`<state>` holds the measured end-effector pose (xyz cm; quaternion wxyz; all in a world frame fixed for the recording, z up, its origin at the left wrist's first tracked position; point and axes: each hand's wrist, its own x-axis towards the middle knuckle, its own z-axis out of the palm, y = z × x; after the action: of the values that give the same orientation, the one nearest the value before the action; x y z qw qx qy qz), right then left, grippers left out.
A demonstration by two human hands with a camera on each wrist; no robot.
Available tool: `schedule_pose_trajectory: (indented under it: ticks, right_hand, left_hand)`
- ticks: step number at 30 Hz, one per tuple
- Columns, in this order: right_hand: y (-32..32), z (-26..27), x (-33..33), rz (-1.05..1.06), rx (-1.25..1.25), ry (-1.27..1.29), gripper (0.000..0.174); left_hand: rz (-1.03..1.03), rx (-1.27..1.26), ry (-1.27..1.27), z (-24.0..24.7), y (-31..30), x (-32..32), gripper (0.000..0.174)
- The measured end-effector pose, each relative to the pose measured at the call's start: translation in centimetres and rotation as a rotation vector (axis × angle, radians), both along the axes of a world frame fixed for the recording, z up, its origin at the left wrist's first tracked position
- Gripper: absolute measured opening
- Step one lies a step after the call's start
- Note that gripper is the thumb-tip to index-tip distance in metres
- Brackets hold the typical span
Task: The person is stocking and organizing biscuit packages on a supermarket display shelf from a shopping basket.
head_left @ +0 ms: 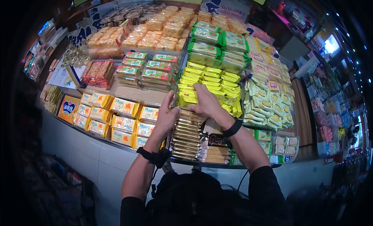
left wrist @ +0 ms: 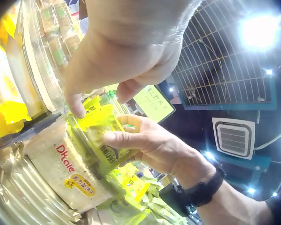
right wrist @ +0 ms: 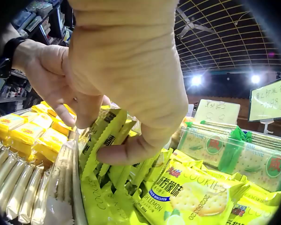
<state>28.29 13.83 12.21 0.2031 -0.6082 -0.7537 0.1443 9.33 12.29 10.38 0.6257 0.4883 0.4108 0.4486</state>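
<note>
My right hand [head_left: 210, 103] pinches upright yellow-green lemon cookie packets [right wrist: 103, 136] between thumb and fingers at the near left corner of their bin. More lemon cookie packets [right wrist: 192, 192] lie flat beside them in the right wrist view. Just to the left is my left hand [head_left: 168, 118], its fingers loosely extended by the bin's edge with nothing gripped. In the left wrist view its fingertips come down close to the top of the yellow packets. A row of gold-wrapped packets [head_left: 185, 138] stands below both hands, with a clear Dkale cracker packet [left wrist: 65, 168] at its far end.
Yellow-ended cracker packs [head_left: 124, 105] fill the section at the left. Green-wrapped cracker packs [head_left: 206, 39] are stacked behind the lemon cookies, and pale green packets [head_left: 268, 103] lie to the right. Wafer sticks [head_left: 214, 154] sit at the table's front edge. Price signs [right wrist: 269, 99] stand at the back.
</note>
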Motion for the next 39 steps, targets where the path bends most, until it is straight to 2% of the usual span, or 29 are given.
schedule_pose_trajectory:
  ticks: [9, 12, 16, 21, 24, 27, 30, 33, 34, 37, 38, 39]
  right_hand:
    - [-2.2, -2.0, 0.7, -0.115, 0.112, 0.168, 0.08]
    - [-2.2, -3.1, 1.1, -0.174, 0.042, 0.306, 0.074]
    - [-2.3, -3.8, 1.3, -0.25, -0.036, 0.501, 0.069]
    - [-2.3, -4.5, 1.3, -0.24, 0.013, 0.674, 0.065]
    - [-3.3, -3.6, 1.0, -0.257, 0.025, 0.556, 0.062]
    - [-3.6, -3.8, 0.8, -0.278, -0.01, 0.516, 0.063]
    - [-3.7, -3.0, -0.1, -0.269, 0.015, 0.428, 0.065]
    - [-2.8, -4.5, -0.7, -0.234, 0.25, 0.381, 0.068]
    - [-2.7, -4.3, -0.9, -0.271, 0.102, 0.396, 0.073]
    - [-2.6, -4.2, -2.2, -0.254, 0.172, 0.261, 0.078]
    - [-2.6, -3.9, -2.3, -0.258, 0.052, 0.277, 0.082]
    - [-2.6, -3.9, -2.3, -0.247, 0.077, 0.284, 0.082]
  left_hand:
    - [-0.093, 0.032, 0.122, -2.2, 1.4, 0.3, 0.069]
    - [-0.126, 0.048, 0.182, -1.5, 1.7, 0.6, 0.067]
    - [-0.092, 0.223, 0.376, -2.2, 2.7, 0.7, 0.061]
    - [-0.14, 0.283, 0.326, -4.2, 4.0, 0.3, 0.058]
    - [-0.13, 0.352, 0.401, -4.8, 4.0, 0.3, 0.057]
    - [-0.099, 0.419, 0.513, -4.8, 3.6, 0.4, 0.062]
    - [-0.091, 0.482, 0.513, -5.0, 3.4, 0.6, 0.07]
    - [-0.066, 0.442, 0.527, -4.4, 3.2, 1.3, 0.076]
    - [-0.072, 0.43, 0.531, -4.4, 3.2, 1.4, 0.076]
    - [-0.093, 0.387, 0.503, -5.0, 3.6, 1.3, 0.075]
    - [-0.107, 0.368, 0.466, -5.7, 3.9, 1.2, 0.075]
    - [-0.119, 0.35, 0.431, -5.8, 4.1, 1.2, 0.075]
